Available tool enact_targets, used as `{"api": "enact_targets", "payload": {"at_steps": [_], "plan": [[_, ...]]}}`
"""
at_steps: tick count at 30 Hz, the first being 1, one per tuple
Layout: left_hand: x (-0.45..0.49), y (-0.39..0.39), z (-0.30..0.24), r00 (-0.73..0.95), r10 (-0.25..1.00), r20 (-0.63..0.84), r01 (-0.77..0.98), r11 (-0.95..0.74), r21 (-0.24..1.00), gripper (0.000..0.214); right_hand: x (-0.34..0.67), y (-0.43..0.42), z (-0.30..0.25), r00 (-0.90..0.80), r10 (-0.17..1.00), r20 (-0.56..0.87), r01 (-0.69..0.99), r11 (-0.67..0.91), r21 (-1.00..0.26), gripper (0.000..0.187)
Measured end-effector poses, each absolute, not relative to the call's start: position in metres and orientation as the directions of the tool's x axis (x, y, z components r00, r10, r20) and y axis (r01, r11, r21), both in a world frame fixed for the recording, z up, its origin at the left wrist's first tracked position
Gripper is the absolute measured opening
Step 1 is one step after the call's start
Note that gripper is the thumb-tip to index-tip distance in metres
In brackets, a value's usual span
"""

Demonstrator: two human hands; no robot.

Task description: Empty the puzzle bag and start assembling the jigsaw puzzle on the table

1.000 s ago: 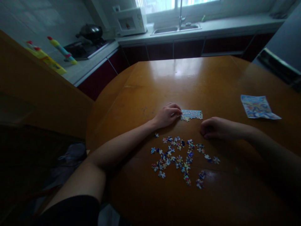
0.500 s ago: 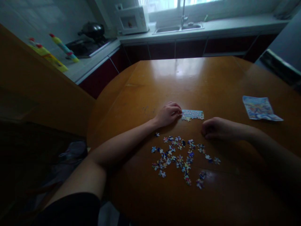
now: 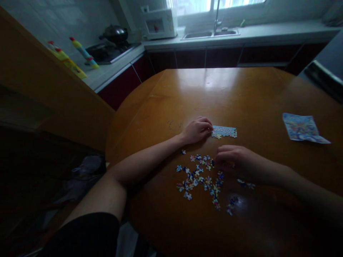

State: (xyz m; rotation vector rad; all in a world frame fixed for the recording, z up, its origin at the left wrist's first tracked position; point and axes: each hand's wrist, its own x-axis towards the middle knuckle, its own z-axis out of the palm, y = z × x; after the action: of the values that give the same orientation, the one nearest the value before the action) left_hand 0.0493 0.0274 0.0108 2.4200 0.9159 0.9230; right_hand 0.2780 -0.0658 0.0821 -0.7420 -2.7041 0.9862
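A partly joined jigsaw puzzle (image 3: 224, 131), a pale blue strip with a jagged lower edge, lies flat on the wooden table. My left hand (image 3: 198, 130) rests at its left end, with curled fingers closed on that edge. Nearer to me is a loose spread of jigsaw pieces (image 3: 199, 180), mostly blue, white and yellow. Above the right upper part of this spread is my right hand (image 3: 230, 159), its fingers bent downward and closed. It covers some pieces, and whatever lies between its fingertips is hidden.
A creased picture sheet (image 3: 305, 127) lies on the table (image 3: 198, 96) at the right. Behind it runs a counter with a sink (image 3: 199, 35), a microwave (image 3: 158, 24) and a wok (image 3: 115, 34) on the stove. Bottles (image 3: 84, 53) stand at the left.
My right hand has moved left and nearer to me, from beside the joined strip to over the loose pieces. My left hand stays at the strip. The whole view has shifted slightly.
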Motion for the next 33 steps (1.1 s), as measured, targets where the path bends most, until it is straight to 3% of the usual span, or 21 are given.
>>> {"api": "enact_targets", "payload": {"at_steps": [6,22,33], "plan": [[0.050,0.027,0.010,0.575,0.683,0.450,0.437,-0.722,0.537,0.013,0.249,-0.091,0.064,-0.915,0.395,0.083,0.279,0.767,-0.578,0.011],[0.051,0.028,0.009,0.575,0.674,0.463,0.426,-0.730,0.534,0.013,0.219,-0.103,0.055,-0.891,0.428,0.151,0.327,0.836,-0.441,0.015],[0.051,0.030,0.005,0.579,0.685,0.441,0.430,-0.717,0.549,0.014,0.232,-0.131,0.051,-0.869,0.465,0.172,0.361,0.831,-0.423,0.015]]}}
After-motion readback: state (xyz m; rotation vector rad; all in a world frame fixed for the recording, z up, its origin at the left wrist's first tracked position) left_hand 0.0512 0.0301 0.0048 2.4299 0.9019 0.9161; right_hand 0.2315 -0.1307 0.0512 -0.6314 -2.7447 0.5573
